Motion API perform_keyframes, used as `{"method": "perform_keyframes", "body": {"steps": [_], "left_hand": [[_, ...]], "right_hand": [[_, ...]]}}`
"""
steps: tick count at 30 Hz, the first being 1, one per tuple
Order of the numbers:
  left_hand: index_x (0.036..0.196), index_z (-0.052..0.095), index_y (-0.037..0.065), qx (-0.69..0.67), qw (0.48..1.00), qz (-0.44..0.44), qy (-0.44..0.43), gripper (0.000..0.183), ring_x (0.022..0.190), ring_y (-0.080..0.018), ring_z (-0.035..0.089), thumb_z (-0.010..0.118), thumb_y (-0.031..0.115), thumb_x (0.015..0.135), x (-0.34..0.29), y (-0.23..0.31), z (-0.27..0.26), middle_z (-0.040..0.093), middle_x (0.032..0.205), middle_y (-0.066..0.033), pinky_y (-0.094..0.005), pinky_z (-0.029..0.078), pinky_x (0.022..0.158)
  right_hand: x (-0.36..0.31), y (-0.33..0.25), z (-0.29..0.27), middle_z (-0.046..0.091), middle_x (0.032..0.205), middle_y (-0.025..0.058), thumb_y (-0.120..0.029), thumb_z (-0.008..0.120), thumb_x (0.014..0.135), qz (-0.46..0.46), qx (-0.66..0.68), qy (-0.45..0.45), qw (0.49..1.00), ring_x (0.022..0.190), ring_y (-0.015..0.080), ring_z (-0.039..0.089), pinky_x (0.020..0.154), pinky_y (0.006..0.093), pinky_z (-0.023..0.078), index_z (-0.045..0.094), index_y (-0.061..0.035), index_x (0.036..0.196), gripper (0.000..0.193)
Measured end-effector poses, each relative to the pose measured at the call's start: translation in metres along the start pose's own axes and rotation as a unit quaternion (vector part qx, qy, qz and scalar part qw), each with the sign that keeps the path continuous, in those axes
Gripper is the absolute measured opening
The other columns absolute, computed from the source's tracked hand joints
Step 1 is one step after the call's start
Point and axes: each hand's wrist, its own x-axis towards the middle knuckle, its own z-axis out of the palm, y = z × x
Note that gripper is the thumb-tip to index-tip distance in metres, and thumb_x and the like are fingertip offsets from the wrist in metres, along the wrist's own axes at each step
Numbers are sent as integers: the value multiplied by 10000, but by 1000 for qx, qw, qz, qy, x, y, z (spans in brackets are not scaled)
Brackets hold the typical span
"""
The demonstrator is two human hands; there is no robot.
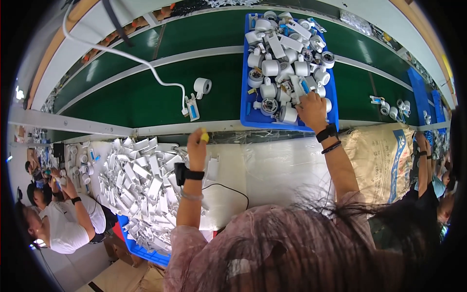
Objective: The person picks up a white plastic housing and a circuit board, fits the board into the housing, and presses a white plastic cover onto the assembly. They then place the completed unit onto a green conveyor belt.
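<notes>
My left hand (196,150) is raised over the near edge of the bench, its fingers closed. A small yellow piece (204,136) shows at its fingertips; whether it is held or worn on a finger, I cannot tell. Over the front of a blue bin (249,118), my right hand (312,111) has its fingers bent onto a white plastic housing (297,88) with a blue cell beside it. The bin is heaped with round white housings (270,67) and flat white parts. Dark bands circle both wrists.
A big pile of white plastic covers (141,170) lies left of my left hand. On the green conveyor (146,102) rest a round white housing (202,86) and a cable-connected part (193,109). A brown paper sack (379,160) lies right. Co-workers sit at both sides.
</notes>
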Motion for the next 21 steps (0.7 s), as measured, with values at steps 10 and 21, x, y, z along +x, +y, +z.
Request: {"method": "perform_keyframes", "body": {"steps": [10,21], "left_hand": [[1185,571,20,-115,955,-171,-214,274,982,-159,642,476,23,928,-123,55,35,632,1107,-52,-268,517,785],[1170,578,36,-108,920,-145,-347,237,931,-134,628,478,78,959,-142,73,77,642,1104,-37,-263,493,784]], "right_hand": [[-19,-6,-63,584,817,97,-274,755,710,-58,127,32,990,875,302,567,734,439,430,587,-55,661,280],[-42,22,-49,553,590,25,-178,701,852,182,396,-61,898,559,81,538,498,262,426,559,-9,678,280]]}}
